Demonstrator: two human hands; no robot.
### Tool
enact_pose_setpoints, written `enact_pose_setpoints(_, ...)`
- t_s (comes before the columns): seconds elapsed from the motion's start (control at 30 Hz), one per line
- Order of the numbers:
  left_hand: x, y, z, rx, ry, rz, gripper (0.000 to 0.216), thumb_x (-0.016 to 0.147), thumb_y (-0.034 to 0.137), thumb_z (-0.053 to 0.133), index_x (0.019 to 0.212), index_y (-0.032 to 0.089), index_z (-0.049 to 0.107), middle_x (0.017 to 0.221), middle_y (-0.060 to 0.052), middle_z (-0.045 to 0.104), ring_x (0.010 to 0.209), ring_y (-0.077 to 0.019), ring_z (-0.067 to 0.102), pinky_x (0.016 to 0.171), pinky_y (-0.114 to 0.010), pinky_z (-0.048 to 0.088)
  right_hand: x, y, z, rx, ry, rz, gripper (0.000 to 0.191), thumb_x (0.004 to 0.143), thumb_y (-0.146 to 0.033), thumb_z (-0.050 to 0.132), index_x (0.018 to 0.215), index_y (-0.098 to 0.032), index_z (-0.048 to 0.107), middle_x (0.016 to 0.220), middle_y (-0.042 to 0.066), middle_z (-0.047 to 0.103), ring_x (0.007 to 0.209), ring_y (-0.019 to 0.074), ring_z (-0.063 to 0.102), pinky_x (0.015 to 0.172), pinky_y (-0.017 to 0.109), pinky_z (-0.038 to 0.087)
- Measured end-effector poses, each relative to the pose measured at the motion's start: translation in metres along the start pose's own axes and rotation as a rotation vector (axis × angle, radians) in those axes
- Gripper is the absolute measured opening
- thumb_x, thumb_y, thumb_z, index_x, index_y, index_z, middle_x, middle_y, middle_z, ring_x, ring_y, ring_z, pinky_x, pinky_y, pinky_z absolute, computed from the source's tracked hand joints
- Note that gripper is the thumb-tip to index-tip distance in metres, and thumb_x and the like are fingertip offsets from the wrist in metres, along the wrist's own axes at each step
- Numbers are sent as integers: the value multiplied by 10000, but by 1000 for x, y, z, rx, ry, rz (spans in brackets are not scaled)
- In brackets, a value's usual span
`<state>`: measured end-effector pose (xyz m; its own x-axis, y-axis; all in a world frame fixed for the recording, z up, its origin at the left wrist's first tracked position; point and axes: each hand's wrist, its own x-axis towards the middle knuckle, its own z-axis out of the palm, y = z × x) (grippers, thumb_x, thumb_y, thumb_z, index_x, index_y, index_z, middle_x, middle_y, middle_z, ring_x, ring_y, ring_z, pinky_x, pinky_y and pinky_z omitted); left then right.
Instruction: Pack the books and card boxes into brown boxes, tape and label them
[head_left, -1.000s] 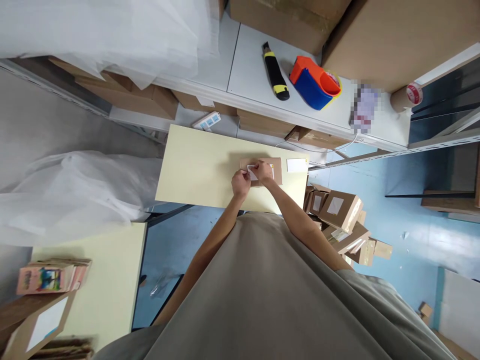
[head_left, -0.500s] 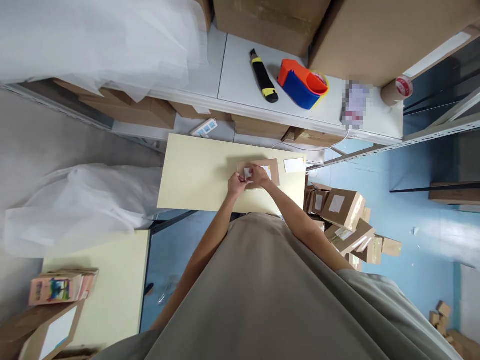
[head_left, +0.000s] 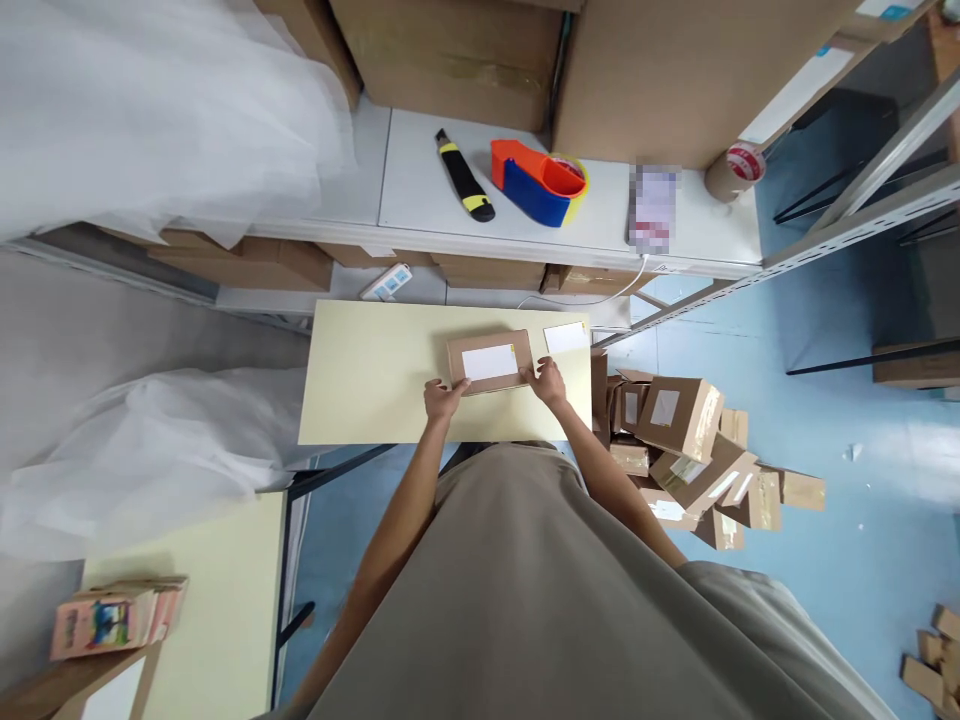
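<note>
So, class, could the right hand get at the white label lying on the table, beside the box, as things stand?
Probably yes: the white label lies just beyond the right hand, with nothing visible between them. That hand seems to touch the box, but looks free to let go.

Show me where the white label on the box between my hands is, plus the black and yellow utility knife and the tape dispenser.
White label (head_left: 490,361): head view, middle of its face.
Utility knife (head_left: 464,177): head view, middle of its black handle.
Tape dispenser (head_left: 535,190): head view, on its blue side.
</note>
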<state>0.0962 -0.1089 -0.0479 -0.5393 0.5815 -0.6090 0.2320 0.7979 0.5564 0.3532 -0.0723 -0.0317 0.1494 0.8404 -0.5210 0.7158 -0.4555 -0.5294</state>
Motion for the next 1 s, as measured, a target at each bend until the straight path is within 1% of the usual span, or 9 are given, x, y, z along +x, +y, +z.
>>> enact_pose_setpoints(0.07, -7, -7, 0, -35, -1, -1, 610, 748, 422, 973, 1216, 210, 644, 1396, -235, 758, 1336, -363, 734, 1062, -423, 560, -6, 9, 11, 91, -33, -17, 341, 1106, -385, 657, 1366, -165, 645, 1406, 230, 757, 1311, 293, 744, 1050, 354, 583)
enact_pose_setpoints(0.13, -16, -12, 1, -51, -4, 21, 556, 817, 479, 909, 1226, 191, 666, 1394, -243, 764, 1366, -362, 724, 1064, -412, 560, -11, 16, 19, 145, -68, -35, 321, 1137, -370, 594, 1363, -152, 663, 1415, 239, 763, 1319, 287, 752, 1053, 341, 589)
enact_pose_setpoints(0.23, -32, -15, 3, -26, -31, 69, 499, 856, 553, 836, 1171, 184, 718, 1188, -203, 828, 1263, -364, 761, 999, -418, 584, -20, 32, 22, 207, -131, -65, 333, 1142, -365, 596, 1384, -153, 682, 1460, 224, 763, 1287, 265, 780, 1033, 312, 607)
enact_pose_setpoints(0.37, -62, -18, 7, 62, -62, 73, 487, 856, 618, 799, 1079, 187, 762, 964, -154, 832, 1088, -367, 795, 905, -428, 609, -36, 66, 10, 264, -191, -105, 393, 1104, -380, 664, 1429, -162, 696, 1487, 202, 758, 1299, 277, 782, 1049, 339, 624)
enact_pose_setpoints(0.5, -102, -27, 12, 34, -89, 105, 533, 910, 652, 739, 1089, 152, 780, 1062, -180, 849, 1134, -366, 793, 957, -417, 611, -58, 110, -8, 295, -170, -220, 532, 1048, -487, 728, 1481, -179, 701, 1441, 194, 755, 1269, 326, 773, 1065, 446, 639)
enact_pose_setpoints(0.63, -133, -33, 19, -19, -111, 211, 565, 969, 701, 656, 1103, 172, 805, 1232, -157, 851, 1256, -354, 765, 1055, -405, 605, -78, 141, -29, 297, -93, -281, 557, 1055, -522, 701, 1501, -190, 716, 1318, 168, 748, 1196, 316, 775, 1042, 447, 652)
enact_pose_setpoints(0.73, -141, -33, 26, -8, -73, 251, 514, 974, 646, 674, 1134, 180, 820, 1303, -159, 833, 1298, -348, 752, 1092, -414, 608, -86, 152, -42, 283, -70, -272, 472, 1106, -439, 609, 1494, -198, 732, 1279, 156, 740, 1131, 281, 794, 1038, 410, 651)
enact_pose_setpoints(0.83, -141, -34, 33, 24, -42, 270, 431, 958, 528, 720, 1154, 157, 817, 1314, -190, 820, 1275, -346, 763, 1126, -443, 604, -90, 155, -49, 257, -60, -251, 408, 1109, -350, 594, 1464, -221, 748, 1291, 145, 751, 1134, 267, 802, 1035, 380, 647)
enact_pose_setpoints(1.0, -144, -42, 38, 14, -118, 286, 341, 973, 393, 711, 1220, 167, 778, 1331, -174, 821, 1255, -327, 790, 1139, -453, 605, -106, 159, -46, 213, -63, -216, 336, 1096, -269, 614, 1390, -201, 763, 1286, 147, 793, 1124, 262, 812, 1043, 374, 626)
